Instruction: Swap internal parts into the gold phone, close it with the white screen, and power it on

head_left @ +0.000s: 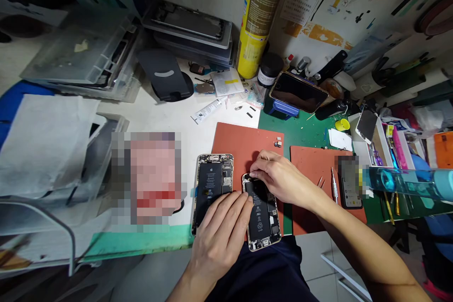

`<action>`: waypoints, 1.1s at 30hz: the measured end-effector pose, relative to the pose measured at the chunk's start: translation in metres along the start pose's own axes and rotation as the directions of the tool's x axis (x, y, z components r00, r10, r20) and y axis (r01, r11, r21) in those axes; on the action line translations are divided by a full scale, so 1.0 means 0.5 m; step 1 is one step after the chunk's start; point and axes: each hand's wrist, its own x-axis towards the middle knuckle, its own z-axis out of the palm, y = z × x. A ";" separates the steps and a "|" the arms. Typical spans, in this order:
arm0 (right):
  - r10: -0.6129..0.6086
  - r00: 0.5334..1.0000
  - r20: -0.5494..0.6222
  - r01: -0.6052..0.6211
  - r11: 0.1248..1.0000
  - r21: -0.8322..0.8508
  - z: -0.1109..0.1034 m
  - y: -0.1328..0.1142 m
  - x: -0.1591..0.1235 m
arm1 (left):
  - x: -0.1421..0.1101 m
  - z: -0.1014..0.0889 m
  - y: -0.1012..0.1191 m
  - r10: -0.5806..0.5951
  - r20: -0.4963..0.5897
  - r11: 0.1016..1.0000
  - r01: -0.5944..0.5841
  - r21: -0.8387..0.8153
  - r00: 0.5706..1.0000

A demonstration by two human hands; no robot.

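Two opened smartphones lie side by side, their black batteries and circuit boards exposed. The left opened phone (209, 179) rests partly on the red mat. Across its lower right corner reaches my left hand (222, 226), fingers together, with the fingertips on the left edge of the right opened phone (260, 217); the thumb is hidden. That phone is slightly tilted, and its bottom end sticks out past the bench edge. At its top edge my right hand (278, 174) is closed in a pinch; whatever lies between the fingertips is hidden.
Small metal parts (278, 141) lie on the red mat (240, 139). On a second mat (307, 165) are a metal pen-like tool (334, 184) and a lit phone (350, 184). Behind stand a yellow spray can (253, 23), a propped phone (299, 92) and a black stand (164, 73). A bottle (406, 181) juts in right.
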 end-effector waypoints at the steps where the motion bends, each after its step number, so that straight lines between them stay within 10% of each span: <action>1: 0.000 1.000 0.003 0.000 1.000 -0.005 0.000 -0.001 0.000 | 0.001 0.000 0.000 -0.001 0.000 1.000 0.001 0.002 1.000; 33: 0.184 0.969 -0.167 -0.182 0.983 0.029 0.035 -0.017 -0.014 | 0.038 0.009 0.014 -0.070 0.118 0.976 0.044 0.212 0.990</action>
